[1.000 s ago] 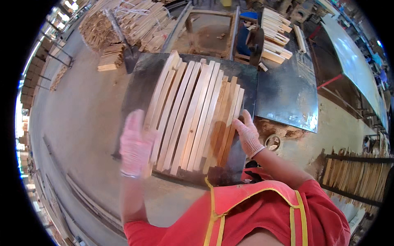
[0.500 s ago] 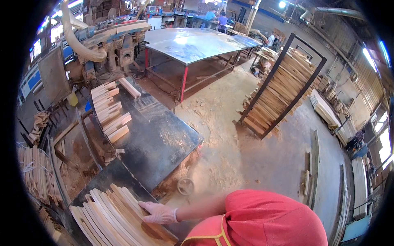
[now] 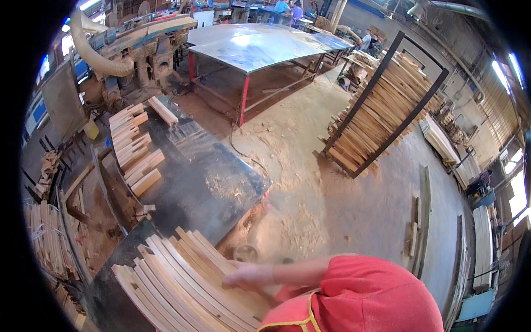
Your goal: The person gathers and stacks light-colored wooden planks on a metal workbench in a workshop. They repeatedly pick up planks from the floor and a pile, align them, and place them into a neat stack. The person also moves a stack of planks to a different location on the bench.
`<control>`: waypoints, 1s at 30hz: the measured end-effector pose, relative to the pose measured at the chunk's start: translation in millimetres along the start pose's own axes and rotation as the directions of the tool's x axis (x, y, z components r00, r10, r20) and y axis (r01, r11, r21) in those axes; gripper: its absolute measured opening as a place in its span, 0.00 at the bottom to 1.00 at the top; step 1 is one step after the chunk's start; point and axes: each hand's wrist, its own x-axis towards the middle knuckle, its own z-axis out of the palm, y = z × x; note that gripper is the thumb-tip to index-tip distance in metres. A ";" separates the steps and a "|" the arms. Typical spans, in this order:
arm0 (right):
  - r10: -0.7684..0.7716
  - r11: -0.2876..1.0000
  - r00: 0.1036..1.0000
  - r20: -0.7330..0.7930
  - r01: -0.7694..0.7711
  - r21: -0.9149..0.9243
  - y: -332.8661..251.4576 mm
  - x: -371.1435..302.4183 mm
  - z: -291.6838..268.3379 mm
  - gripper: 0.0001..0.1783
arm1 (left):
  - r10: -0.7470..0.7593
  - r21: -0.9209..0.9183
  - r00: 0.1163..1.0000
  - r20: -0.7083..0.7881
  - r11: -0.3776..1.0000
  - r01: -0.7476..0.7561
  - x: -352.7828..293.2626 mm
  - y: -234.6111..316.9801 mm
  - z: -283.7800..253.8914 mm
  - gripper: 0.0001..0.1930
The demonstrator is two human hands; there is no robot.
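Several long, pale wooden strips (image 3: 182, 276) lie side by side in a slightly fanned bundle over the near end of a dark tabletop (image 3: 119, 282). My right hand (image 3: 246, 275), in a light glove, grips the right side of the bundle; motion smears its fingers. From a red sleeve my right forearm reaches leftward to it. My left hand does not show. Farther along the dark table, a row of short wooden pieces (image 3: 133, 149) lies along the left edge, with one separate piece (image 3: 162, 110) by the far corner.
Sawdust covers parts of the dark table and the floor (image 3: 293, 160). A metal-topped table (image 3: 260, 47) with red legs stands beyond. To the right is a dark-framed rack (image 3: 381, 105) of stacked wood. A machine with a hose (image 3: 105, 63) stands at the far left. People work in the distance.
The bundle of strips and my right hand have shifted to the right and slightly away from me. The whole view has also tilted a little. The short pieces stay on the table.
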 end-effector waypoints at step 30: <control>-0.408 0.907 0.875 -0.261 0.421 -0.006 -374.2 -223.2 -406.6 0.37 | 0.178 -0.160 0.691 0.700 0.983 -0.090 -71.7 137.6 682.0 0.33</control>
